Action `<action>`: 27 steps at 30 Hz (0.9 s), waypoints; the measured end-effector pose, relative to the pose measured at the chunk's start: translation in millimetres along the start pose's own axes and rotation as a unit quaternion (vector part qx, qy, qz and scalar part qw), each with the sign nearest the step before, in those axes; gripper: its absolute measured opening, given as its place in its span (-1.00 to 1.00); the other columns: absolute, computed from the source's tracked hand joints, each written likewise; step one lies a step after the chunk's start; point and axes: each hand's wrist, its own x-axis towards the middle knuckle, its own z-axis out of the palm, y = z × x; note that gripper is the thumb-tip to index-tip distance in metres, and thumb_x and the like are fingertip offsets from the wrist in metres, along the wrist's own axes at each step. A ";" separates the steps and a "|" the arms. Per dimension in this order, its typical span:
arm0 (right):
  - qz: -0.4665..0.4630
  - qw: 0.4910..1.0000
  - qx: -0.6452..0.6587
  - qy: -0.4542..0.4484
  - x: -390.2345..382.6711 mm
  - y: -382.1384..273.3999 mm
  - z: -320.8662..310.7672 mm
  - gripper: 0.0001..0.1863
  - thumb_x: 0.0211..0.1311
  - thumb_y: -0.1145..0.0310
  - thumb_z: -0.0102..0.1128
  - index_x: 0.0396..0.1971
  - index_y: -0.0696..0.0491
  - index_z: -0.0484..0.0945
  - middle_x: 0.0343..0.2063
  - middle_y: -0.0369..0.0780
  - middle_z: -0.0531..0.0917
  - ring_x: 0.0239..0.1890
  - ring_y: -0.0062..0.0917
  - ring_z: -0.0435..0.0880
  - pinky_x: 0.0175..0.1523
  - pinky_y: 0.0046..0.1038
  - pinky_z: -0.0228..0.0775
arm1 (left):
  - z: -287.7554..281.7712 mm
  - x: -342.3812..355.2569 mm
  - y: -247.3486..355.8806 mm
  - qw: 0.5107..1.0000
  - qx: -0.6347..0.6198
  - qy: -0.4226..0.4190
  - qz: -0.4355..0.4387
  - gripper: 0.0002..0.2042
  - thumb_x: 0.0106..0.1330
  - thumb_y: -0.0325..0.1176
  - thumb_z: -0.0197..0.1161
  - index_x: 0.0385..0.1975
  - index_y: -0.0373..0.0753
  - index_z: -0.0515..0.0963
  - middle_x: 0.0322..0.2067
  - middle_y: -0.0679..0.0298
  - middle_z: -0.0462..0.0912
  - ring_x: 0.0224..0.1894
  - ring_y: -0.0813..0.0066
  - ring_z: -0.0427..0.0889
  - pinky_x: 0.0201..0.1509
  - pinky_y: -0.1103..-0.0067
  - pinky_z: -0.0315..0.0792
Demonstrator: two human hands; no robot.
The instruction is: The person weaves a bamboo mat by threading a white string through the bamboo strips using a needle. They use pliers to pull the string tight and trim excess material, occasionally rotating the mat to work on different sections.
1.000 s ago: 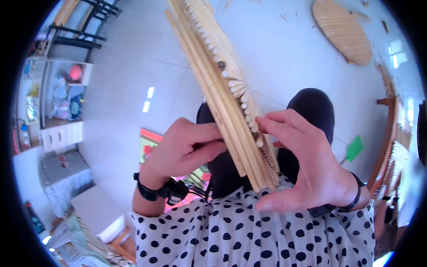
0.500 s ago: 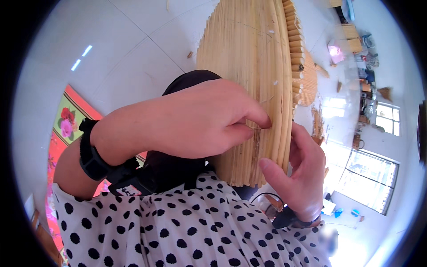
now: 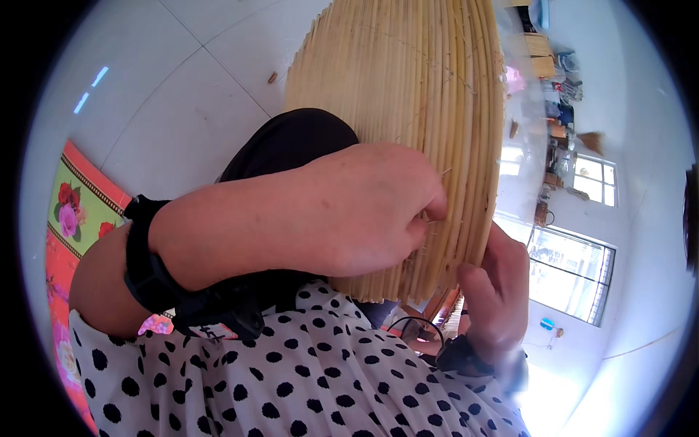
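Observation:
A mat of pale straw-coloured reeds [image 3: 378, 80], laid side by side and bound together, stands over my lap beside a dark-clothed knee [image 3: 291, 142]. My left hand [image 3: 386, 211] reaches across its face, with thumb and forefinger pinched together at the reeds. Short, thin strand ends poke out near those fingertips, but what lies inside the pinch is mostly hidden. Lower down, my right hand [image 3: 499, 284] grips the mat's right edge. Its thumb is at the front edge, and the other fingers are partly hidden behind the reeds.
Pale tiled floor [image 3: 167, 102] spreads out at the left, with a small brown scrap [image 3: 272, 77] on it. A red and green flowered cloth [image 3: 91, 211] lies at the left. Boxes [image 3: 540, 54] and other goods line the far right wall, near two windows [image 3: 571, 273].
The mat has turned, so its face looks wider and the row of reed ends along its right side no longer shows. Both hands stay at it; the background has shifted left in view.

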 end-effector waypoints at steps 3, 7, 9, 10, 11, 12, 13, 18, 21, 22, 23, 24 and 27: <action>0.009 0.998 -0.044 0.049 2.0 2.4 7.9 -0.65 0.00 0.50 0.09 -0.15 0.28 0.51 -0.57 -0.13 0.66 -0.58 -0.61 0.63 -0.44 -0.54 0.43 | 2.0 4.8 -0.5 1.000 0.004 -0.010 -0.019 -0.73 0.17 -0.47 0.05 -0.18 -0.45 0.55 -0.48 -0.12 0.56 -0.42 0.02 0.59 -0.29 0.37 0.45; 0.024 0.987 -0.113 0.110 5.5 0.8 17.7 -0.74 0.06 0.45 0.23 -0.22 0.22 0.56 -0.61 -0.15 0.64 -0.59 -0.57 0.64 -0.44 -0.53 0.43 | 1.7 8.3 -4.9 1.000 -0.003 -0.016 -0.012 -0.72 0.17 -0.47 0.05 -0.17 -0.45 0.54 -0.48 -0.12 0.54 -0.43 0.02 0.57 -0.33 0.37 0.43; 0.022 0.985 -0.112 0.129 5.0 7.2 17.9 -0.75 0.07 0.40 0.30 -0.26 0.19 0.57 -0.63 -0.15 0.63 -0.60 -0.52 0.65 -0.44 -0.51 0.43 | -0.7 9.9 -5.4 0.999 -0.024 -0.032 -0.020 -0.72 0.17 -0.47 0.05 -0.16 -0.45 0.54 -0.50 -0.12 0.53 -0.46 0.05 0.57 -0.35 0.38 0.41; 0.024 0.984 -0.121 0.131 5.2 9.1 18.3 -0.76 0.07 0.40 0.30 -0.27 0.19 0.57 -0.64 -0.15 0.62 -0.60 -0.48 0.65 -0.45 -0.50 0.42 | -1.7 10.5 -5.3 0.998 -0.032 -0.041 -0.029 -0.72 0.18 -0.48 0.05 -0.15 -0.45 0.54 -0.51 -0.11 0.53 -0.47 0.07 0.57 -0.36 0.39 0.40; 0.025 0.982 -0.130 0.132 5.3 10.7 18.5 -0.77 0.06 0.40 0.30 -0.29 0.18 0.57 -0.64 -0.14 0.61 -0.61 -0.45 0.64 -0.45 -0.49 0.42 | -2.8 10.9 -4.7 0.997 -0.039 -0.049 -0.039 -0.72 0.18 -0.48 0.04 -0.15 -0.45 0.54 -0.51 -0.11 0.52 -0.49 0.09 0.56 -0.37 0.39 0.40; 0.026 0.981 -0.139 0.133 5.4 11.8 18.6 -0.77 0.06 0.40 0.30 -0.30 0.17 0.57 -0.65 -0.14 0.60 -0.62 -0.41 0.64 -0.46 -0.48 0.41 | -3.9 11.3 -4.0 0.996 -0.046 -0.057 -0.048 -0.72 0.18 -0.49 0.04 -0.14 -0.45 0.54 -0.52 -0.11 0.52 -0.50 0.11 0.56 -0.38 0.40 0.39; 0.026 0.980 -0.143 0.138 5.2 11.0 19.1 -0.78 0.06 0.40 0.30 -0.31 0.17 0.56 -0.65 -0.13 0.60 -0.62 -0.39 0.64 -0.47 -0.47 0.40 | -5.1 12.0 -2.8 0.995 -0.054 -0.063 -0.053 -0.71 0.19 -0.49 0.04 -0.13 -0.45 0.54 -0.52 -0.11 0.52 -0.50 0.13 0.56 -0.39 0.41 0.39; 0.014 0.974 -0.161 0.158 5.0 10.6 20.7 -0.80 0.06 0.41 0.29 -0.32 0.17 0.56 -0.68 -0.15 0.58 -0.64 -0.43 0.61 -0.49 -0.48 0.37 | -9.1 15.3 0.2 0.992 -0.070 -0.086 -0.064 -0.70 0.20 -0.49 0.04 -0.11 -0.46 0.53 -0.55 -0.09 0.51 -0.54 0.18 0.54 -0.42 0.44 0.38; 0.020 0.979 -0.106 0.173 3.2 14.2 23.8 -0.79 0.06 0.44 0.28 -0.29 0.17 0.57 -0.67 -0.18 0.58 -0.64 -0.57 0.59 -0.48 -0.52 0.37 | 3.3 10.4 -8.7 0.996 -0.080 -0.024 -0.009 -0.70 0.19 -0.50 0.05 -0.11 -0.47 0.53 -0.58 -0.06 0.51 -0.58 0.19 0.53 -0.45 0.45 0.37; 0.020 0.979 -0.095 0.178 3.2 15.9 24.8 -0.79 0.07 0.45 0.28 -0.28 0.17 0.58 -0.66 -0.19 0.59 -0.63 -0.61 0.58 -0.47 -0.54 0.37 | 2.7 10.5 -6.9 0.996 -0.081 -0.031 -0.022 -0.70 0.19 -0.50 0.05 -0.10 -0.47 0.52 -0.59 -0.06 0.51 -0.59 0.19 0.52 -0.46 0.46 0.36; 0.019 0.979 -0.084 0.182 3.0 17.5 25.8 -0.79 0.07 0.45 0.28 -0.27 0.18 0.58 -0.66 -0.21 0.60 -0.62 -0.65 0.57 -0.47 -0.56 0.37 | 0.6 10.3 -3.3 0.995 -0.082 -0.038 -0.036 -0.71 0.19 -0.50 0.06 -0.10 -0.47 0.52 -0.59 -0.05 0.51 -0.59 0.19 0.52 -0.47 0.46 0.36; 0.019 0.979 -0.073 0.187 2.8 19.3 26.6 -0.79 0.08 0.46 0.28 -0.26 0.18 0.59 -0.65 -0.22 0.60 -0.61 -0.69 0.57 -0.46 -0.57 0.37 | 0.1 10.3 -1.3 0.994 -0.083 -0.045 -0.050 -0.71 0.20 -0.50 0.06 -0.10 -0.47 0.52 -0.60 -0.04 0.51 -0.60 0.19 0.52 -0.48 0.46 0.36; 0.027 0.980 -0.024 0.194 1.3 23.1 28.2 -0.79 0.09 0.46 0.28 -0.25 0.19 0.59 -0.62 -0.23 0.63 -0.57 -0.71 0.58 -0.44 -0.59 0.38 | 5.2 8.3 -5.6 0.998 -0.059 -0.018 -0.022 -0.71 0.21 -0.50 0.06 -0.10 -0.47 0.52 -0.60 -0.01 0.52 -0.61 0.25 0.52 -0.50 0.48 0.35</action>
